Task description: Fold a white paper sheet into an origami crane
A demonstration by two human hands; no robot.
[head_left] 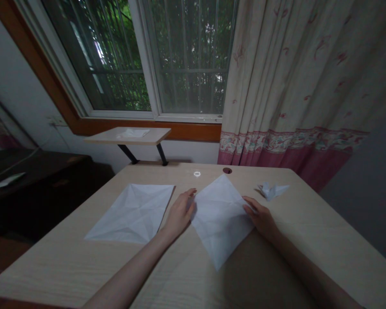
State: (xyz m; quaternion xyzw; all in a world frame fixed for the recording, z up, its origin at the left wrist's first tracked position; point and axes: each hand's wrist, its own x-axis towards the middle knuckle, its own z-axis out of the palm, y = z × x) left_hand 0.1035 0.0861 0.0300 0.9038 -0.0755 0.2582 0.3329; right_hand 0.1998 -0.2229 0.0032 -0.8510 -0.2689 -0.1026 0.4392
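A square sheet of white paper (pixel 223 214) with faint creases is turned like a diamond in front of me, one corner toward me. My left hand (pixel 180 212) is at its left corner, thumb and fingers closed about the edge. At the right side, my right hand (pixel 260 216) has its fingers curled on the paper's edge. A second creased white sheet (pixel 133 212) lies flat to the left, partly behind my left forearm. Beyond my right hand sits a folded paper crane (pixel 270 191).
The wooden desk (pixel 309 257) has a round cable hole (pixel 227 171) at its back edge. A small raised shelf (pixel 106 136) on black legs carries another white paper piece (pixel 135 133). Behind are a window and a long curtain (pixel 276 86). A dark cabinet (pixel 51 171) stands at left.
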